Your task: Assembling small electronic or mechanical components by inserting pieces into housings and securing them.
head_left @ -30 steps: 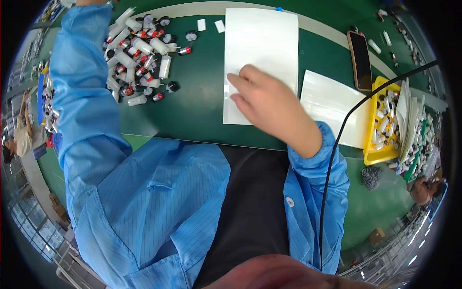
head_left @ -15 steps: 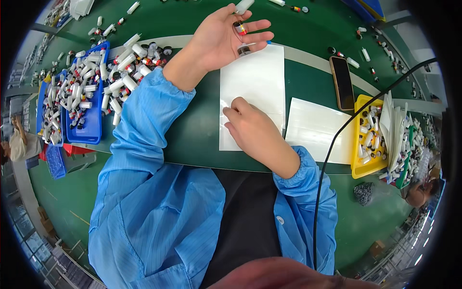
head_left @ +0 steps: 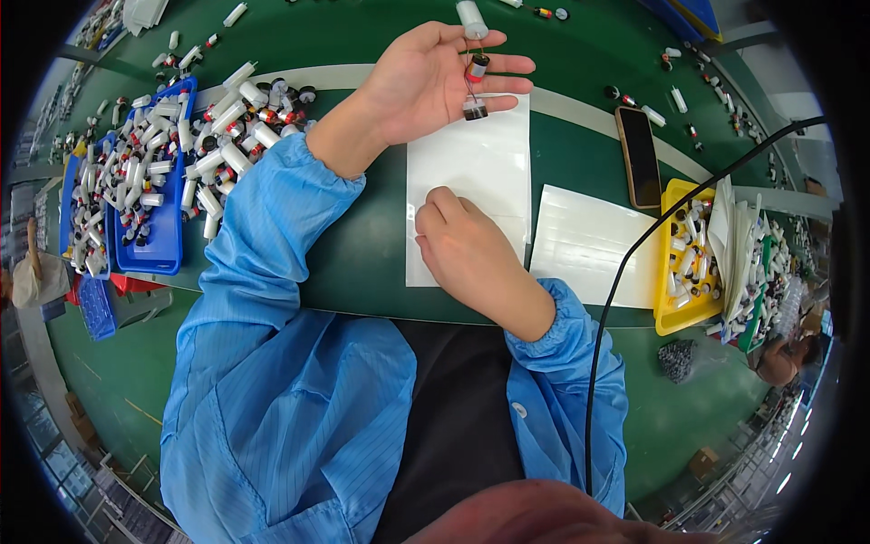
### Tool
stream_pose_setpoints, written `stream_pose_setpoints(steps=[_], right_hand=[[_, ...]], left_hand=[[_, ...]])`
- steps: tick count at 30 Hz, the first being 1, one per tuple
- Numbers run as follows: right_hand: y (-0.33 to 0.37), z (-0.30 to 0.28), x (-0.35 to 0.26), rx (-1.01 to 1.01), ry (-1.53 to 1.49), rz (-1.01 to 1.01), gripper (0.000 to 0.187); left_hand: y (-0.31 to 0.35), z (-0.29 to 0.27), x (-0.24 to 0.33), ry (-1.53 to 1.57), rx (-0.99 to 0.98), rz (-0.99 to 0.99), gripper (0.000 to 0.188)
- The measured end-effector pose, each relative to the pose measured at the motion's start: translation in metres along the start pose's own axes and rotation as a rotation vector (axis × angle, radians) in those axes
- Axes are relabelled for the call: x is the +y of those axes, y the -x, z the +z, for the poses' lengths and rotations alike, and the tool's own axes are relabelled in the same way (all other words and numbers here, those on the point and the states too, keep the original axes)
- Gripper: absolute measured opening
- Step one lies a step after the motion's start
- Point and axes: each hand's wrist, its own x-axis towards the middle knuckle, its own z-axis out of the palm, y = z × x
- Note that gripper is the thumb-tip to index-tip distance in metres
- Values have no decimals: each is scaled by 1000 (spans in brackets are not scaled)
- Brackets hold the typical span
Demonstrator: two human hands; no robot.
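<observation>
My left hand [head_left: 417,86] is palm up over the far part of the table, thumb and forefinger at a white plastic cylinder [head_left: 471,18]. Thin wires join it to a small black, red and silver cylinder [head_left: 477,68] and a short black-and-clear round piece [head_left: 475,109], which rest against the spread fingers. My right hand [head_left: 476,258] lies on a glossy white sheet [head_left: 498,163], its fingers curled together near the sheet's left edge. Whatever those fingers pinch, if anything, is hidden.
To the left, blue trays [head_left: 149,245] and a heap of similar wired parts [head_left: 240,118]. On the right lie another white sheet [head_left: 589,245], a phone [head_left: 640,156] and a yellow tray [head_left: 680,317] of parts. A black cable [head_left: 625,263] crosses the right side.
My left hand has shifted slightly right and nearer, and the wired pieces now hang more in line across its fingers. My right hand stays curled at the same part of the sheet.
</observation>
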Motion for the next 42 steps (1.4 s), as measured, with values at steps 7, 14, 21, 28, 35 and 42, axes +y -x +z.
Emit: stream_pose_setpoints(steps=[7, 14, 21, 28, 35, 42], right_hand=[[3, 4, -4, 126, -135, 130, 19], [5, 0, 5, 47, -122, 51, 32], [-6, -38, 30, 766, -270, 284, 50], [-21, -17, 66, 870, -314, 197, 49], [-15, -26, 81, 845, -1106, 299, 51], [-14, -24, 83, 869, -1037, 279, 52]], left_hand=[[1, 6, -5, -82, 39, -10, 45], [1, 6, -6, -75, 51, -16, 45], [3, 14, -11, 134, -3, -15, 36], [2, 17, -29, 79, -134, -72, 40], [3, 10, -22, -406, -110, -11, 49], [1, 9, -23, -509, 8, 154, 49]])
